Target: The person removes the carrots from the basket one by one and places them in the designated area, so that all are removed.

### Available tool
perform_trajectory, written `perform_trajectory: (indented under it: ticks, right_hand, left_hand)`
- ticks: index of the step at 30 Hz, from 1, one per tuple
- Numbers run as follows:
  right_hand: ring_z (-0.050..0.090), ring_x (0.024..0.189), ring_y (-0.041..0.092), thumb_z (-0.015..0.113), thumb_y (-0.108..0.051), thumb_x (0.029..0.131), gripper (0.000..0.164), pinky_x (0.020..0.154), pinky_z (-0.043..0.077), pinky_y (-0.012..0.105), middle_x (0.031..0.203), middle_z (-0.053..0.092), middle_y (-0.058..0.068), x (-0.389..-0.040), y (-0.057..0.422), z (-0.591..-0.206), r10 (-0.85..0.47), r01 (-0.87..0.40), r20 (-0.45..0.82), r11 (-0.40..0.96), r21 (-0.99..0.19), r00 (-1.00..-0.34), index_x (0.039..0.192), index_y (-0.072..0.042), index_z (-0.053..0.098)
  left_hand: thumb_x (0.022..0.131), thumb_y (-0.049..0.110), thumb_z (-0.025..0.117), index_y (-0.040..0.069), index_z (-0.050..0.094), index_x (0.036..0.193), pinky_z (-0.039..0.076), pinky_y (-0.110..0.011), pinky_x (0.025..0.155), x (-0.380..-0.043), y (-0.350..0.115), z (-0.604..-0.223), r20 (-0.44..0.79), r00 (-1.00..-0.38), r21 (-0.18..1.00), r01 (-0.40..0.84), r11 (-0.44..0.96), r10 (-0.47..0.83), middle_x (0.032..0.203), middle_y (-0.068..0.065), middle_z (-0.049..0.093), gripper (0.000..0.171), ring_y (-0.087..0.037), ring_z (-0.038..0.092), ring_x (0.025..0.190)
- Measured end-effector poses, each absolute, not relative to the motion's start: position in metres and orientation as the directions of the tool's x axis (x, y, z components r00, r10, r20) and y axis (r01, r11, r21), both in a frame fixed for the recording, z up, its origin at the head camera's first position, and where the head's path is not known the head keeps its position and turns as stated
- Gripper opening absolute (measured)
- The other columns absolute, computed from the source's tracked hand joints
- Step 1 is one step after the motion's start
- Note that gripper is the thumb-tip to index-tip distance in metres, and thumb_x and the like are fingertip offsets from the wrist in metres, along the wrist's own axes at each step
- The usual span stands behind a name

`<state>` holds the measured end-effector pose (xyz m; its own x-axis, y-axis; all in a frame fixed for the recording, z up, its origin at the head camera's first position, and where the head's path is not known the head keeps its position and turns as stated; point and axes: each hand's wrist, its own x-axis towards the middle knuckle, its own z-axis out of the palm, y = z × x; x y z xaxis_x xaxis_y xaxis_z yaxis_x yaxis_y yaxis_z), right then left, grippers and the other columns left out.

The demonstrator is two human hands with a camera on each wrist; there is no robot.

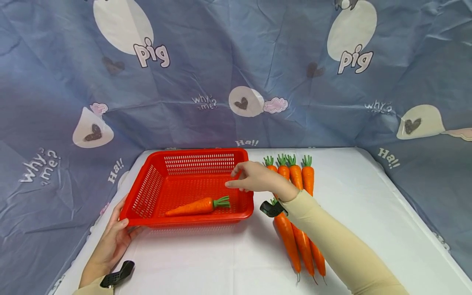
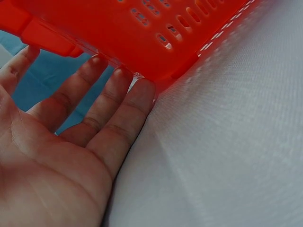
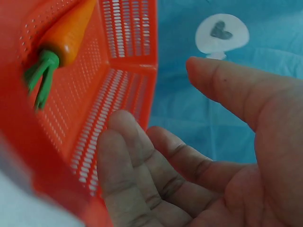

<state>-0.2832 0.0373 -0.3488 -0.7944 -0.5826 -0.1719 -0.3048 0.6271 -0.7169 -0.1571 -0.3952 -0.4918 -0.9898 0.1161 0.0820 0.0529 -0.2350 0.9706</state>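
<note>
A red plastic basket (image 1: 199, 183) with slotted walls stands on the table, with one orange carrot (image 1: 193, 207) lying near its front wall, green stem to the right. My left hand (image 1: 114, 241) touches the basket's front left corner, its thumb by the rim. In the left wrist view, fairly straight fingers (image 2: 120, 113) meet the outside wall with their tips. Over the basket's right rim is my right hand (image 1: 252, 177), thumb and fingers apart, nothing between them. The carrot's stem (image 3: 45, 75) shows inside the basket in the right wrist view.
Several more carrots (image 1: 307, 176) lie side by side in two rows on the white tablecloth (image 1: 361, 213), right of the basket and partly hidden under my right forearm. A blue-grey printed cloth (image 1: 206, 73) hangs behind the table and along its sides.
</note>
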Motion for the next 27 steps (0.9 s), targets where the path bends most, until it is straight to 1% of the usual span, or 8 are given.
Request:
perform_trajectory:
  ticks: [2,5,9,14,16,20,23,27]
  right_hand:
    - [0.075,0.082,0.026,0.078,-0.040,0.098,0.038,0.068,0.054,0.025,0.088,0.079,0.012,-0.287,0.025,-0.349,-0.585,-0.297,-0.197,0.639,-0.710,-0.787,0.117,-0.008,0.066]
    - [0.078,0.084,0.026,0.079,-0.040,0.098,0.038,0.070,0.055,0.025,0.089,0.080,0.013,-0.292,0.007,-0.352,-0.592,-0.303,-0.221,0.655,-0.692,-0.775,0.117,-0.009,0.067]
    - [0.077,0.082,0.022,0.079,-0.039,0.098,0.036,0.074,0.059,0.028,0.087,0.078,0.009,-0.298,-0.012,-0.359,-0.606,-0.293,-0.258,0.659,-0.693,-0.752,0.112,-0.009,0.067]
    - [0.079,0.093,0.028,0.080,-0.038,0.097,0.034,0.081,0.063,0.033,0.090,0.076,0.006,-0.303,-0.029,-0.368,-0.612,-0.251,-0.329,0.670,-0.699,-0.719,0.107,-0.009,0.067]
    - [0.079,0.095,0.029,0.080,-0.038,0.097,0.034,0.084,0.064,0.035,0.092,0.076,0.008,-0.304,-0.034,-0.371,-0.612,-0.240,-0.359,0.682,-0.690,-0.705,0.105,-0.009,0.066]
    - [0.078,0.090,0.028,0.079,-0.038,0.098,0.033,0.086,0.064,0.038,0.095,0.078,0.013,-0.305,-0.041,-0.375,-0.609,-0.230,-0.409,0.706,-0.670,-0.679,0.103,-0.008,0.067]
    - [0.079,0.089,0.027,0.078,-0.038,0.099,0.033,0.085,0.064,0.037,0.097,0.080,0.015,-0.306,-0.044,-0.377,-0.607,-0.216,-0.438,0.716,-0.664,-0.663,0.105,-0.007,0.069]
    - [0.080,0.095,0.029,0.078,-0.038,0.098,0.039,0.085,0.065,0.036,0.101,0.081,0.017,-0.306,-0.048,-0.379,-0.602,-0.180,-0.479,0.722,-0.668,-0.639,0.116,-0.005,0.070]
  left_hand:
    - [0.111,0.012,0.032,0.034,0.016,0.171,0.059,-0.029,0.103,-0.157,-0.396,-0.493,0.095,-0.988,0.967,0.062,-0.247,0.124,0.157,0.013,0.045,0.066,-0.005,0.064,0.129]
    - [0.111,0.010,0.031,0.034,0.017,0.171,0.059,-0.029,0.103,-0.157,-0.397,-0.493,0.111,-0.985,0.963,0.074,-0.260,0.132,0.157,0.013,0.045,0.066,-0.006,0.064,0.130]
    - [0.111,0.011,0.033,0.034,0.018,0.171,0.059,-0.029,0.102,-0.156,-0.397,-0.493,0.104,-0.987,0.965,0.071,-0.252,0.120,0.157,0.013,0.045,0.066,-0.006,0.063,0.130]
    - [0.111,0.012,0.034,0.035,0.017,0.171,0.059,-0.028,0.103,-0.156,-0.398,-0.494,0.086,-0.990,0.971,0.058,-0.231,0.114,0.158,0.014,0.042,0.066,-0.004,0.061,0.131]
    - [0.111,0.012,0.033,0.034,0.015,0.172,0.058,-0.028,0.103,-0.157,-0.398,-0.494,0.091,-0.989,0.970,0.061,-0.234,0.120,0.158,0.013,0.041,0.066,-0.003,0.061,0.131]
    - [0.112,0.012,0.032,0.033,0.015,0.172,0.058,-0.028,0.104,-0.156,-0.398,-0.494,0.102,-0.987,0.967,0.068,-0.245,0.127,0.159,0.012,0.040,0.066,-0.003,0.060,0.132]
    - [0.111,0.011,0.033,0.034,0.016,0.171,0.058,-0.029,0.104,-0.157,-0.398,-0.494,0.104,-0.986,0.965,0.068,-0.253,0.129,0.159,0.013,0.040,0.066,-0.003,0.060,0.132]
    - [0.111,0.010,0.033,0.033,0.016,0.171,0.058,-0.029,0.104,-0.158,-0.398,-0.493,0.110,-0.985,0.963,0.072,-0.261,0.132,0.159,0.013,0.040,0.066,-0.004,0.060,0.132]
